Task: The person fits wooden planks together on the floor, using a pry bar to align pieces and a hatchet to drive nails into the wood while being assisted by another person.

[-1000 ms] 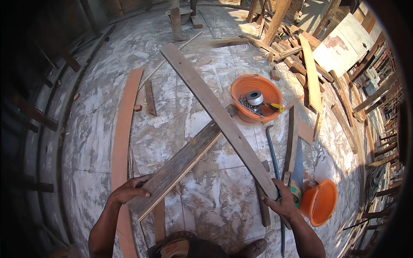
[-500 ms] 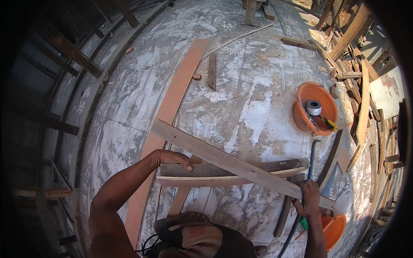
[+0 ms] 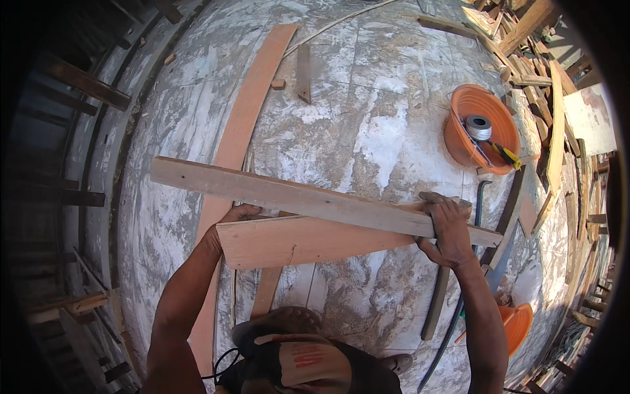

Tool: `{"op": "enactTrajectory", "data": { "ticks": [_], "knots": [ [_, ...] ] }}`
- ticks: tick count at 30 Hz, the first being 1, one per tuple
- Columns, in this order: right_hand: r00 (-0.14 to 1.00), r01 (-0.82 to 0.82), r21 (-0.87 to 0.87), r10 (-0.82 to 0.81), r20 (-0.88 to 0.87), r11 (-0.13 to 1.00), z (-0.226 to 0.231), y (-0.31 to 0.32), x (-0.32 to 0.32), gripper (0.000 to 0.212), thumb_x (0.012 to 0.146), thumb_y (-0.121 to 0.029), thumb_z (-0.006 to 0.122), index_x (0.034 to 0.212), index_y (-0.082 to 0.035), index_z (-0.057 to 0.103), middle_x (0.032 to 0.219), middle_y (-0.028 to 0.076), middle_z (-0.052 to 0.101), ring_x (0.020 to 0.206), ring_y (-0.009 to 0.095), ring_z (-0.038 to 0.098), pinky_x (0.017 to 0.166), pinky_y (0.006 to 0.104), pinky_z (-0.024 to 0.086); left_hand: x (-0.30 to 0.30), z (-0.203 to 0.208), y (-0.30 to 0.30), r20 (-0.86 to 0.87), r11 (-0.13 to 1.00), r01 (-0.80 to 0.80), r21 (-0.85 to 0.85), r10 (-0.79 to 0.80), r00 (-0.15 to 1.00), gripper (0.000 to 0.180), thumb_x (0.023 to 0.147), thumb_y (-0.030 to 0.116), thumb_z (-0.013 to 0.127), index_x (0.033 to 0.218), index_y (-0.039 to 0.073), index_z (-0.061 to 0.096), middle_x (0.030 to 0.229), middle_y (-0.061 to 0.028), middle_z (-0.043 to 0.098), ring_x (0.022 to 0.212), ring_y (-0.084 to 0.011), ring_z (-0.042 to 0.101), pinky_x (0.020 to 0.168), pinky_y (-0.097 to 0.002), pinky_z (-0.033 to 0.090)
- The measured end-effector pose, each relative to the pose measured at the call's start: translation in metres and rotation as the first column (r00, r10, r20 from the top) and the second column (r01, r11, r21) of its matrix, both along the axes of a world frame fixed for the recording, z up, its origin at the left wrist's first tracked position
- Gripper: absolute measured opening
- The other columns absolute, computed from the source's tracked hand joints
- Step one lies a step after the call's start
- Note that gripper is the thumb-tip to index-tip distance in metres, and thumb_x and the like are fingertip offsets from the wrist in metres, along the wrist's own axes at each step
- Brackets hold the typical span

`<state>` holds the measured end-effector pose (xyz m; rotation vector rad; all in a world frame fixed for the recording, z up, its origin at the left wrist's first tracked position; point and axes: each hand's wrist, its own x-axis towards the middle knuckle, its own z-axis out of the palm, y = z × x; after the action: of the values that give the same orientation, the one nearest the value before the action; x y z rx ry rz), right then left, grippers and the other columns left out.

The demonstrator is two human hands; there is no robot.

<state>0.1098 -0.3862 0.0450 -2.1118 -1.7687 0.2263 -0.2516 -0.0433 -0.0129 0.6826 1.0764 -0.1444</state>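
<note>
A grey wooden plank [image 3: 289, 197] is held across a reddish plywood-faced board [image 3: 315, 243] at the frame's centre, the pair being handled together. The plank is clasped near its right end by the right hand [image 3: 449, 228]; the board's left end is gripped by the left hand [image 3: 230, 220]. Forearms are angled upward; steady grips seem called for.

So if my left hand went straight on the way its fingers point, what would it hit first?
Probably the long grey plank, which slants across just ahead of your left hand. Depth is unclear, so the fingers might pass beneath it instead.
</note>
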Motion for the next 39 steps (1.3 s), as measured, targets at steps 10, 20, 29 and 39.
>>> {"op": "enactTrajectory", "data": {
  "ticks": [10,20,29,39],
  "knots": [
    [0.97,0.194,-0.121,-0.209,-0.127,0.973,0.006,0.011,-0.039,0.059,0.08,-0.04,0.081,0.115,-0.001,0.054,0.105,0.02,0.065,0.107,0.037,0.062,0.096,0.0463,0.048,-0.023,-0.01,0.05,0.485,0.968,-0.242,0.059,0.184,0.855,0.089,0.097,0.077,0.04,0.158,0.012,0.037,0.155,-0.0195,0.047,0.133,-0.037,0.056,0.108,-0.0573,0.05],
    [0.617,0.557,-0.27,-0.609,-0.499,0.785,0.04,-0.013,-0.152,0.053,0.077,-0.026,0.083,0.114,0.0,0.057,0.095,0.022,0.066,0.089,0.042,0.068,0.08,0.0495,0.055,0.113,0.033,-0.009,0.504,0.622,-0.681,0.386,0.476,0.721,0.082,0.099,0.079,0.033,0.139,0.01,0.051,0.117,-0.0148,0.065,0.106,-0.0316,0.066,0.094,-0.0457,0.056],
    [0.621,0.372,-0.316,-0.487,-0.614,0.873,0.042,-0.116,-0.129,0.054,0.087,-0.019,0.073,0.131,0.005,0.054,0.11,0.026,0.066,0.103,0.041,0.068,0.09,0.0452,0.054,0.131,0.029,-0.036,0.6,0.754,-0.635,0.167,0.433,0.673,0.082,0.097,0.082,0.028,0.128,0.01,0.053,0.107,-0.0154,0.065,0.095,-0.0335,0.067,0.09,-0.0529,0.057],
    [0.721,0.411,-0.253,-0.482,-0.498,0.876,0.005,-0.121,-0.171,0.06,0.091,-0.029,0.07,0.138,0.0,0.049,0.112,0.026,0.065,0.1,0.045,0.068,0.088,0.0482,0.054,0.142,-0.007,-0.023,0.591,0.804,-0.584,0.116,0.417,0.691,0.106,0.084,0.097,0.021,0.122,0.005,0.058,0.091,-0.015,0.066,0.085,-0.0311,0.068,0.093,-0.0586,0.056]
  ]
}}
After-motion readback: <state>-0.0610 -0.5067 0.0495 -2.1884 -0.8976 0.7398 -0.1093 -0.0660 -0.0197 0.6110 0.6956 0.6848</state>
